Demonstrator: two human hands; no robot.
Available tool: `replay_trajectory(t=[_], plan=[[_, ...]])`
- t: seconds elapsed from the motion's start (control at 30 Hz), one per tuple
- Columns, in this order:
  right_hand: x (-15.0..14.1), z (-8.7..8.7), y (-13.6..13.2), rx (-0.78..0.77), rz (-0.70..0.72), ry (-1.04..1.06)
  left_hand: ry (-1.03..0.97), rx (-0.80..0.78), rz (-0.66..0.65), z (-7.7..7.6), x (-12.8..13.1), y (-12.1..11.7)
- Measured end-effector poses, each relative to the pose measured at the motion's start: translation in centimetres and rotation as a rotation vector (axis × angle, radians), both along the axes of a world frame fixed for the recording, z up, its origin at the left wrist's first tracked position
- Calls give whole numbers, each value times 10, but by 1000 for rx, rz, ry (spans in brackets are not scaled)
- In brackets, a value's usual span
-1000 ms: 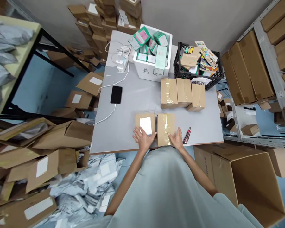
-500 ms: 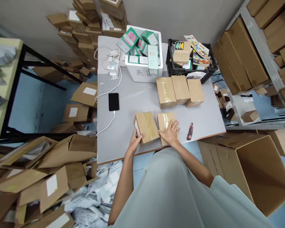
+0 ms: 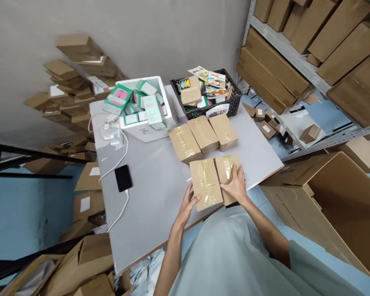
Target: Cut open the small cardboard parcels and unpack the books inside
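Observation:
A taped cardboard box (image 3: pixel 206 181) lies on the table in front of me. My left hand (image 3: pixel 187 205) grips its left side, thumb over the top edge and fingers down the side. Right beside it lies a second taped cardboard box (image 3: pixel 225 166), the two almost touching. My right hand (image 3: pixel 237 185) spans this second box, with the thumb at its left edge near the gap and the fingers toward its far right side. Just beyond are three more boxes in a row, a left one (image 3: pixel 185 142), a middle one (image 3: pixel 203 132) and a right one (image 3: pixel 223 129).
At the back of the table (image 3: pixel 151 181) stand a white foam bin (image 3: pixel 148 135) of green-and-white cartons and a black crate (image 3: pixel 234 102) of booklets. A phone (image 3: pixel 123 178) with a cable lies left. A large open carton (image 3: pixel 299 205) stands right, below a shelf (image 3: pixel 299 57).
The view has swung right. My left hand has straightened the left box and brought it against the right one. Both boxes are nearer the row of three. The red-and-black utility knife no longer shows.

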State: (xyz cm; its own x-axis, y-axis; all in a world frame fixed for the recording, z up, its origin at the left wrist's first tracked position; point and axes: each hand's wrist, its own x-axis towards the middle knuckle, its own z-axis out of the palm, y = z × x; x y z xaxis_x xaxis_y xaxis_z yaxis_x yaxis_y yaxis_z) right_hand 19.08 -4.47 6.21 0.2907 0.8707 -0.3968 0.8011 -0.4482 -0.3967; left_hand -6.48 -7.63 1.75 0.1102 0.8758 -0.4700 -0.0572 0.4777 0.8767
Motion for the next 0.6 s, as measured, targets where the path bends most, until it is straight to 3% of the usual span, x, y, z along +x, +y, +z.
replay_trajectory(t=[0.2,0.37,0.47,0.6], plan=[[150,20,31,188,-156,-16,-99,40,-78,37,139,71],[239,18,103,196,-170,-23,-160,67,-30,57,233,137],[258,6,161,178,-125,-27,-206,65,50,66,257,155],[246,-20,238,157,-29,-62,-209,68,168,76,251,147]])
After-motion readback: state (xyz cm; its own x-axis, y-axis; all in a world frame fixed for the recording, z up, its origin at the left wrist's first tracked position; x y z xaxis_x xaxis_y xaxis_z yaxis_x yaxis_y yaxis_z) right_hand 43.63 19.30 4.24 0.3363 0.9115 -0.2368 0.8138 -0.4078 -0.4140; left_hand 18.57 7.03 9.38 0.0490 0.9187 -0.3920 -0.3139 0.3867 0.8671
